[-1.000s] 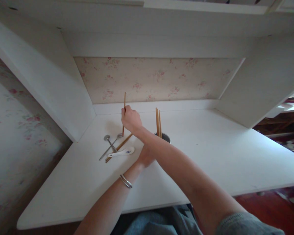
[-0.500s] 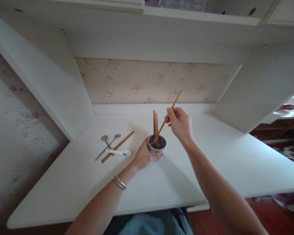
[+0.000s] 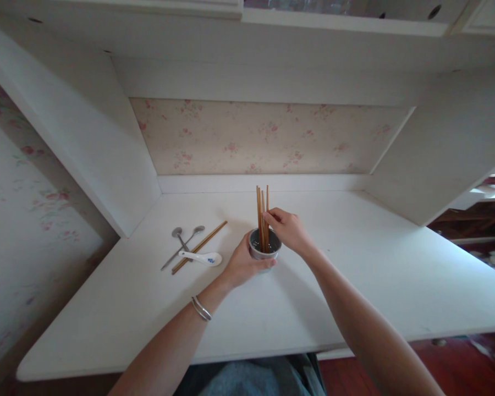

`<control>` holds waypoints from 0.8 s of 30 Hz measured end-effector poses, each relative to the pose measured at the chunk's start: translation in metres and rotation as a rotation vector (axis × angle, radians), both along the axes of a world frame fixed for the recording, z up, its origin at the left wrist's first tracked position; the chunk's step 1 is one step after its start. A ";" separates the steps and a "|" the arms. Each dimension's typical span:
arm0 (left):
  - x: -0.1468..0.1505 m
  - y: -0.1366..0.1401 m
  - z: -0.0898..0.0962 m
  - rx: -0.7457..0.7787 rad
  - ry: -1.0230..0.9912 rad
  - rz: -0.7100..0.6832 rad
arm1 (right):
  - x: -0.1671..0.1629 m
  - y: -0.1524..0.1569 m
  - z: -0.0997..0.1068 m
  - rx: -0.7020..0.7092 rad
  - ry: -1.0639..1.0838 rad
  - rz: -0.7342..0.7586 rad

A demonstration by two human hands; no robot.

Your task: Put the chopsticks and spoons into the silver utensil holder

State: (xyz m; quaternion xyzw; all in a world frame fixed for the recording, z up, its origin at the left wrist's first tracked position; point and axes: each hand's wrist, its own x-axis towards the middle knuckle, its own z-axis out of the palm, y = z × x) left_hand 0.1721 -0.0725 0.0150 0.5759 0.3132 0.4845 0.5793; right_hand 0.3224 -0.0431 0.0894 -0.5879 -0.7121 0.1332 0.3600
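My left hand [image 3: 244,262] is wrapped round a grey metal cup [image 3: 265,255] on the white desk. Several wooden chopsticks [image 3: 259,217] stand nearly upright inside it. Above the rim's right side, my right hand [image 3: 286,225] pinches one chopstick [image 3: 267,199], whose lower end is down in the cup among the others. To the left of the cup lie a pair of chopsticks [image 3: 214,233], two metal spoons [image 3: 177,233] and a white ceramic spoon [image 3: 208,258] with a blue pattern, crossing one another.
The white desk [image 3: 119,319] has a raised back strip, with a side panel [image 3: 78,126] at the left and another at the right. Overhead is a shelf [image 3: 272,71] holding clear items. Beyond the right edge are other shelves and a red floor [image 3: 445,363].
My right hand has moved down and left toward the cup. The chopstick in it has gone from slanted to nearly upright among the others. My left hand keeps hold of the cup.
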 end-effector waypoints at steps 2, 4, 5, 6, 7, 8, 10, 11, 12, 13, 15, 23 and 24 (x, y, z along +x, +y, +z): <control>-0.001 0.001 0.000 0.011 0.023 0.010 | 0.000 0.001 -0.002 -0.015 0.014 0.010; -0.002 0.001 0.000 0.029 0.049 0.015 | 0.001 0.002 -0.002 -0.011 0.028 0.012; -0.002 0.001 0.001 0.040 0.061 0.016 | 0.003 0.002 -0.001 -0.003 0.034 0.012; -0.003 0.001 0.001 0.050 0.071 0.017 | 0.004 0.002 0.000 0.007 0.040 0.012; -0.003 0.001 0.002 0.058 0.078 0.018 | 0.005 0.003 0.001 0.019 0.046 0.012; -0.003 0.001 0.003 0.065 0.082 0.016 | 0.005 0.003 0.003 0.030 0.052 0.011; -0.004 0.000 0.004 0.068 0.083 0.011 | 0.006 0.004 0.006 0.047 0.060 0.008; -0.004 0.000 0.004 0.066 0.082 0.007 | 0.006 0.005 0.008 0.054 0.063 0.007; -0.004 0.000 0.005 0.063 0.081 0.002 | 0.005 0.005 0.009 0.060 0.066 0.008; -0.004 0.000 0.005 0.059 0.080 0.001 | 0.005 0.006 0.010 0.066 0.069 0.008; -0.003 0.000 0.004 0.046 0.078 0.000 | 0.003 0.006 0.012 0.077 0.073 0.005; -0.003 0.003 0.001 0.022 0.037 -0.019 | -0.002 0.002 0.000 0.015 0.013 0.034; -0.004 0.004 0.001 0.020 0.037 -0.027 | -0.002 0.002 -0.002 0.004 0.026 0.032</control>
